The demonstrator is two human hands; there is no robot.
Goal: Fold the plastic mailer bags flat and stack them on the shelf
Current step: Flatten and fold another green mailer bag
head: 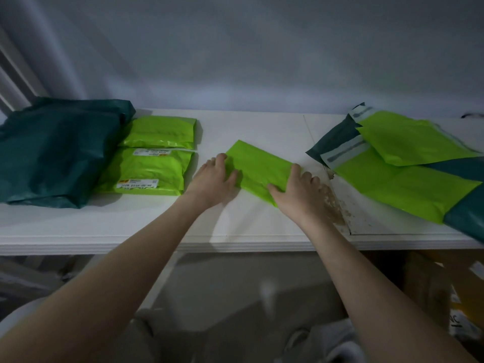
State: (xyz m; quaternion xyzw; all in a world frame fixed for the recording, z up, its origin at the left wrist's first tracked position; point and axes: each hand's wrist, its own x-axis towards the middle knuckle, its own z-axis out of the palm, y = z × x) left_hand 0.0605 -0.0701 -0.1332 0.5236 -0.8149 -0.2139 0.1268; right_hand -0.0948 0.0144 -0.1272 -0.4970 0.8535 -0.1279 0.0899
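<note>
Two flat hands, left (216, 179) and right (296, 189), grip nothing, pressing an unlabelled green mailer (259, 169).

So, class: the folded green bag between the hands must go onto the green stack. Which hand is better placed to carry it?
Probably the left hand. It rests on the folded bag's left end, nearest the stacked green bags; the right hand would have to cross over.

Both hands are pressing a folded lime-green mailer bag (258, 170) flat on the white shelf (157, 218): left hand (215, 179) lying at its left end, right hand (298, 189) covering its right end.
</note>
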